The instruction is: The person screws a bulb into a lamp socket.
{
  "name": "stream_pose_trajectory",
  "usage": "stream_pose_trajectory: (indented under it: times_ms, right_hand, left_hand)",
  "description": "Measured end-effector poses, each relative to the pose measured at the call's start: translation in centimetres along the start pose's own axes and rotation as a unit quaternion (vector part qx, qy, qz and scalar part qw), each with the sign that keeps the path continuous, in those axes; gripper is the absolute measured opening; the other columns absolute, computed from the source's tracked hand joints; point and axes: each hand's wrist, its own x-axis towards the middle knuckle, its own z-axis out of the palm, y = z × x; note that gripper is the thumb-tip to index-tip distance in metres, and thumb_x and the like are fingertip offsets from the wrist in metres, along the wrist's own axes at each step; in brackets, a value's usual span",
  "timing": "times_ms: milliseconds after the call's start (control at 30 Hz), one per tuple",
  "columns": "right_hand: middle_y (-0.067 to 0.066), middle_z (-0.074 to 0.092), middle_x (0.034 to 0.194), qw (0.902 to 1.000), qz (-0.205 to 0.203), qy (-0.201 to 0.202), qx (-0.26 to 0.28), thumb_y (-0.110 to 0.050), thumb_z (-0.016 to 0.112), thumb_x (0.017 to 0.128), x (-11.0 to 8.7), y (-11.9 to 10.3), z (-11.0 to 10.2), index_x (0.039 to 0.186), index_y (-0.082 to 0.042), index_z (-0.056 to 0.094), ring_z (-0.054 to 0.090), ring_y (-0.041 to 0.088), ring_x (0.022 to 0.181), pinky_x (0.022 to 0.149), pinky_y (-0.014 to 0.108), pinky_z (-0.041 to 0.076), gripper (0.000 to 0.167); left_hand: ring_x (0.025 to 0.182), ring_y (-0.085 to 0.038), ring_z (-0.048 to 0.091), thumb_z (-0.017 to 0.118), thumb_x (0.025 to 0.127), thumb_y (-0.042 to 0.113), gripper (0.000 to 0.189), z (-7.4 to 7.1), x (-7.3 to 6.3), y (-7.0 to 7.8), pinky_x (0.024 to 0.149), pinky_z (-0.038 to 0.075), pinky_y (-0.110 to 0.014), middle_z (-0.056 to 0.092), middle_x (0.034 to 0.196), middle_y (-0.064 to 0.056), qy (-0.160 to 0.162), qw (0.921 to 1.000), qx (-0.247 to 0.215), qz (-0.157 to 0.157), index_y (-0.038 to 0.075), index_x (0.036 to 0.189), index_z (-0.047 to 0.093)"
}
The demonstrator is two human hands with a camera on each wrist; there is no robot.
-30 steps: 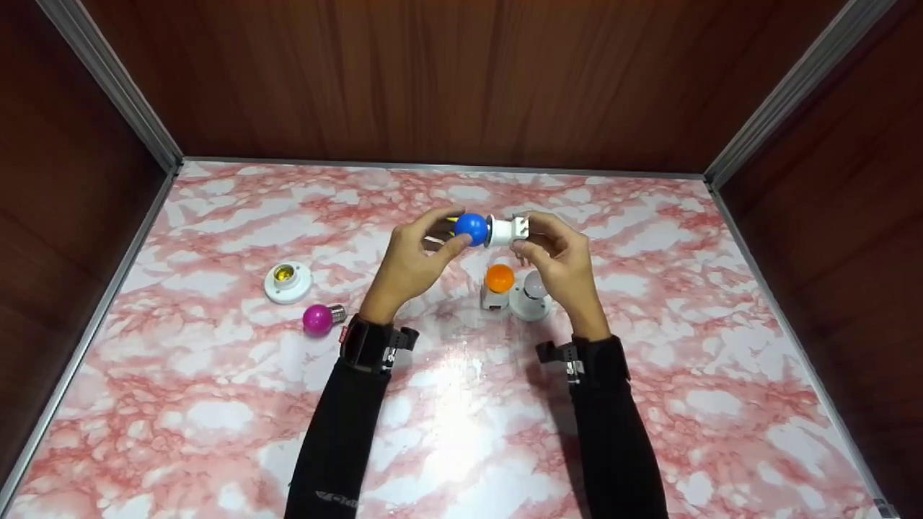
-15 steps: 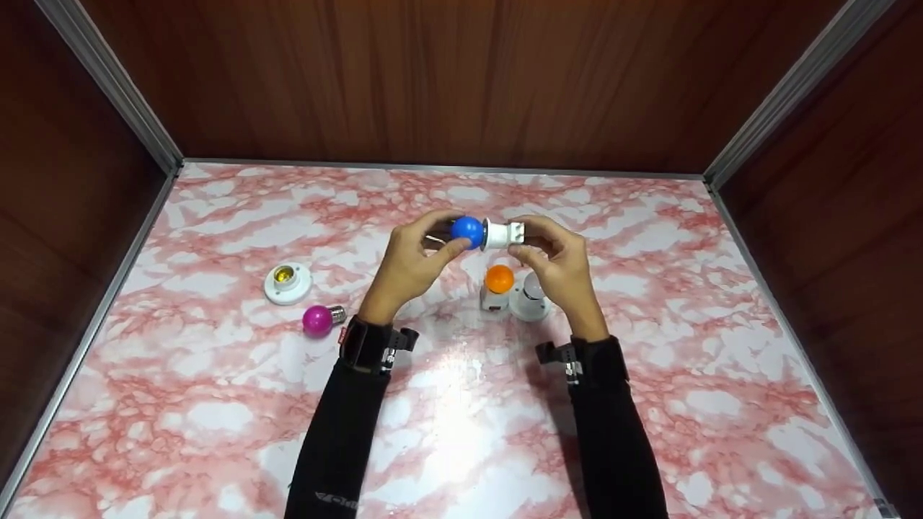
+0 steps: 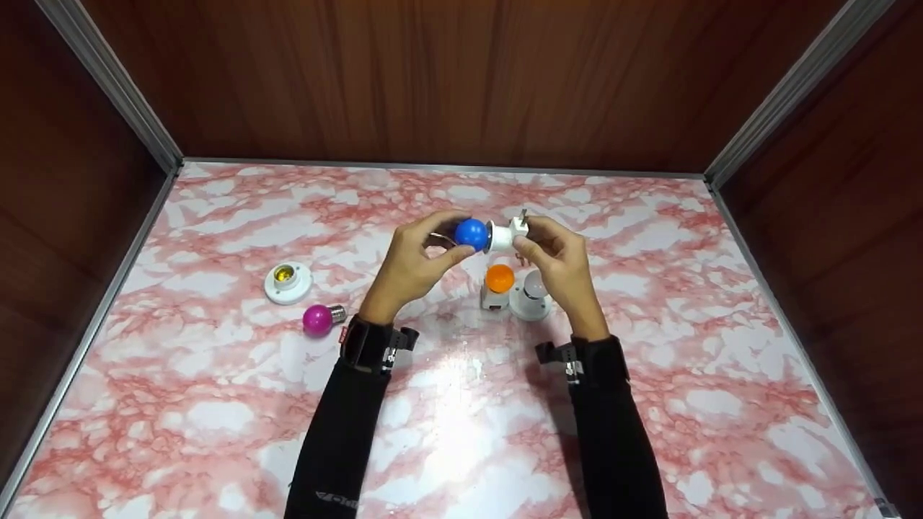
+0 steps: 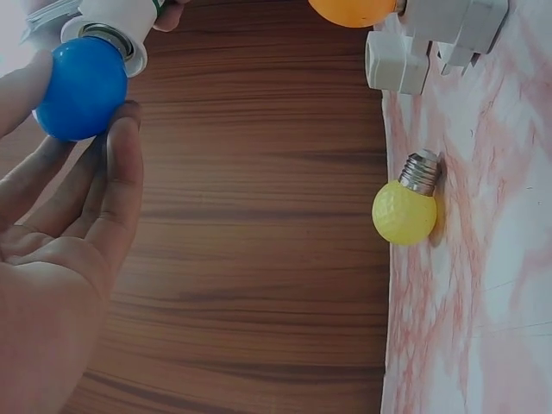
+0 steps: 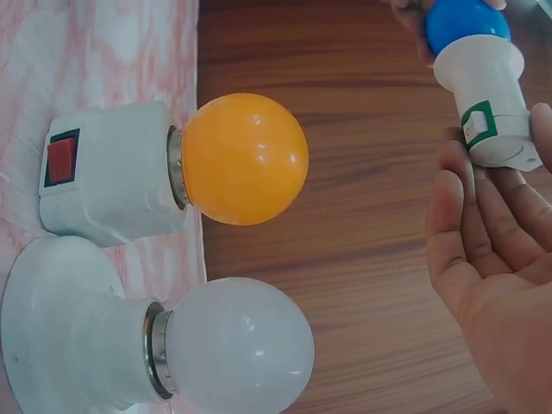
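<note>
A blue light bulb is held between the thumb and fingers of my left hand. Its base sits in the mouth of a white plug-in lamp socket, which my right hand pinches at the plug end. Metal plug pins point up and away at that end in the head view. The right wrist view shows a small green-framed switch on the socket's side. Bulb and socket are lined up sideways above the table, and only a narrow strip of the bulb's metal base shows at the rim.
Just below the hands stand an orange bulb in a white switched socket and a white bulb in a round holder. To the left are an empty round lamp holder and a loose magenta bulb. A yellow bulb lies on the table.
The white socket has turned about its long axis in my right hand, its pins now pointing up and away. Both hands stay in nearly the same place.
</note>
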Motion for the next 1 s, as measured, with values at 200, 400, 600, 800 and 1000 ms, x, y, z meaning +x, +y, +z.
stream_pose_trajectory:
  times_ms: [200,400,600,800,1000]
  right_hand:
    - [-0.007,0.075,0.093,0.9995,0.027,-0.001,0.014,-0.007,0.068,0.101,0.0,-0.14,0.03,0.122,0.006,0.073,0.061,0.008,0.072,0.065,0.019,0.053,0.025]
    - [-0.007,0.076,0.095,0.9996,0.025,0.006,0.008,-0.007,0.068,0.102,0.05,-0.22,0.12,0.122,0.006,0.073,0.062,0.007,0.073,0.066,0.019,0.054,0.025]
    - [-0.009,0.075,0.095,0.9998,-0.017,0.01,0.008,0.0,0.071,0.098,-0.05,-0.2,0.29,0.124,0.009,0.072,0.062,0.009,0.074,0.066,0.019,0.054,0.027]
    - [-0.007,0.073,0.095,0.9985,-0.053,0.004,0.007,0.005,0.071,0.096,-0.06,-0.25,0.44,0.122,0.013,0.07,0.061,0.009,0.072,0.065,0.019,0.055,0.028]
    - [-0.008,0.073,0.092,0.9992,-0.039,0.003,0.002,0.002,0.072,0.096,-0.1,-0.41,0.47,0.12,0.011,0.071,0.06,0.008,0.072,0.066,0.02,0.055,0.025]
  left_hand:
    - [0.109,-0.028,0.076,0.082,0.094,0.017,0.047,0.0,-0.05,0.03,0.097,0.066,-0.039,0.077,0.125,-0.019,-0.005,0.9998,-0.005,0.02,-0.001,0.134,0.069]
    - [0.11,-0.028,0.076,0.082,0.095,0.017,0.049,0.08,-0.01,0.06,0.098,0.066,-0.044,0.076,0.128,-0.018,-0.002,0.9998,-0.013,0.011,0.0,0.138,0.067]
    - [0.106,-0.025,0.076,0.082,0.094,0.02,0.05,0.12,0.05,0.11,0.095,0.066,-0.038,0.077,0.127,-0.016,0.012,0.9998,-0.013,-0.009,0.003,0.139,0.066]
    - [0.109,-0.027,0.076,0.081,0.096,0.022,0.044,0.13,0.03,0.07,0.096,0.066,-0.031,0.078,0.125,-0.016,0.022,0.9998,0.001,-0.001,0.001,0.133,0.07]
    - [0.108,-0.033,0.075,0.081,0.095,0.02,0.044,0.02,0.0,0.13,0.095,0.066,-0.032,0.077,0.126,-0.018,0.018,0.9998,0.002,0.012,-0.001,0.132,0.07]
